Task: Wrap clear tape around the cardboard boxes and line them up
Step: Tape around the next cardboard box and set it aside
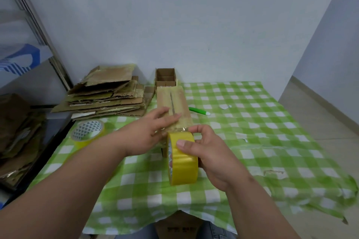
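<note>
Your left hand (pixel 155 129) lies flat on top of the cardboard box (pixel 172 106) you are taping, fingers straight and pressed down on it beside the slit along its top. Your right hand (pixel 209 153) grips the yellow-tinted tape roll (pixel 182 159) at the box's near end, thumb across the roll's face and the other fingers curled behind it; a strip of tape runs from the roll onto the box edge.

Behind that box an open box (pixel 166 77) stands against the wall, divided into compartments; what they hold cannot be seen. To its left sits a stack of flattened cardboard (pixel 104 96), and a second tape roll (pixel 88 131) lies near the desk's left edge.

The checked green cloth (pixel 252 141) leaves open room on your right, with only a green pen (pixel 199 111) and paper scraps (pixel 225 107) there. The cloth's right edge is torn. The print on the rolls' cores is unreadable.
</note>
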The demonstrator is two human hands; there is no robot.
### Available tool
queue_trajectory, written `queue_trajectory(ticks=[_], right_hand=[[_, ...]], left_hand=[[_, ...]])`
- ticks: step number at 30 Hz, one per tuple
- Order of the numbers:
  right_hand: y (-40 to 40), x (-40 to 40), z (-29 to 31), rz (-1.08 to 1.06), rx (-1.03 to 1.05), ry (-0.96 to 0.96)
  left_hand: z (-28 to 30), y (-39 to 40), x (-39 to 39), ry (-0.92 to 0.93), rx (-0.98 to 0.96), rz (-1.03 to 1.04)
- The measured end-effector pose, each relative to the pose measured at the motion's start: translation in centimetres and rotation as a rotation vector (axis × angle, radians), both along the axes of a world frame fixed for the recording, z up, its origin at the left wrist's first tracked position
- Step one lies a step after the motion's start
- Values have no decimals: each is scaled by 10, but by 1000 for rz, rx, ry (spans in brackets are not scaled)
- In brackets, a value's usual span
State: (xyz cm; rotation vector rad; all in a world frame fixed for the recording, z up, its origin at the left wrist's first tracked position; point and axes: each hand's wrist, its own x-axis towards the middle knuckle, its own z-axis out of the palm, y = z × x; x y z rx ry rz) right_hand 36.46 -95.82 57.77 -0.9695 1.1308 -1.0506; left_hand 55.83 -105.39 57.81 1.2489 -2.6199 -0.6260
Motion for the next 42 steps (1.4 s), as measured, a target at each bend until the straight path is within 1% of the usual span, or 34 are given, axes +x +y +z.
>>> queue_trajectory(ticks=[2,4,7,15,19,22,24,26,28,34,38,40,42], right_hand=[[-5,4,-3,-63,-40,-1],[-8,7,-4,-98,-70,10],[-8,11,-7,-65,-80,-12],[2,17,-15,-52,-181,102],[15,23,-25,-67,-117,146],[21,25,-33,-111,-94,117],[22,24,-33,-102,-98,134],[21,22,-31,-64,-91,142],[19,20,-28,-25,-64,159],[13,14,-24,43,-68,199],[9,5,-18,119,-77,203],[3,-1,-14,83,-65,208],[-10,-8,-14,-40,-47,283]], left_hand=[[4,-7,-3,-73,-59,1],[8,-16,-3,-109,-82,33],[6,-25,0,-143,-76,67],[1,-27,4,-83,-58,74],[3,-26,6,-56,3,109],[7,-24,2,-37,34,126],[11,-22,0,8,100,141],[15,-19,1,112,212,168],[15,-14,3,206,265,199],[-4,-4,0,381,218,279],[-12,-2,-1,418,150,323],[-12,-3,-1,402,133,339],[-11,-5,-2,361,132,321]])
